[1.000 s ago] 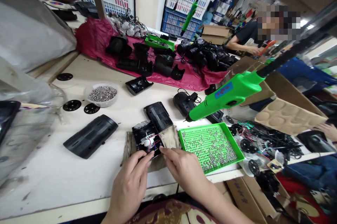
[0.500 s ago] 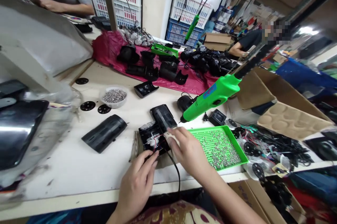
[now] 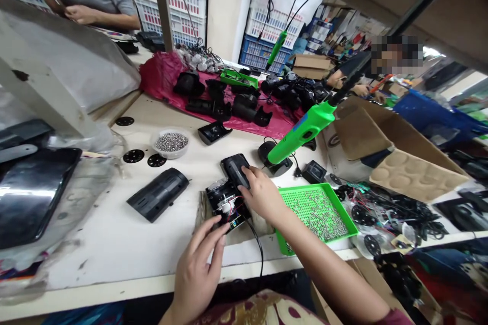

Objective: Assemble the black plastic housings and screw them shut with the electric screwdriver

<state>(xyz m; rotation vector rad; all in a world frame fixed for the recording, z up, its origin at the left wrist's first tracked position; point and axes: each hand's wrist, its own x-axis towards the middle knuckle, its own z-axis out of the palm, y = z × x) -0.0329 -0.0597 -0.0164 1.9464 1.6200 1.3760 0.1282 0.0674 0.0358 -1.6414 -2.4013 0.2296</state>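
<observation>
An open black plastic housing with red wires and a white part inside lies near the table's front edge, a black cable running from it. My left hand has its fingers stretched out and apart, the fingertips at the near edge of the housing. At the far side of the housing, a ribbed black cover lies tilted. My right hand is closed on the right side of this cover, fingers on top and thumb towards me. Above it hangs a green electric screwdriver.
Right of the housing stands a green tray of screws. A round tub of small metal parts and another black shell are on the left. Farther back are a pink sheet with black parts and a cardboard box. Two people work beyond.
My right hand has moved farther up along the black cover, away from the wires. My left fingers have slid slightly back and spread. The view has shifted a little.
</observation>
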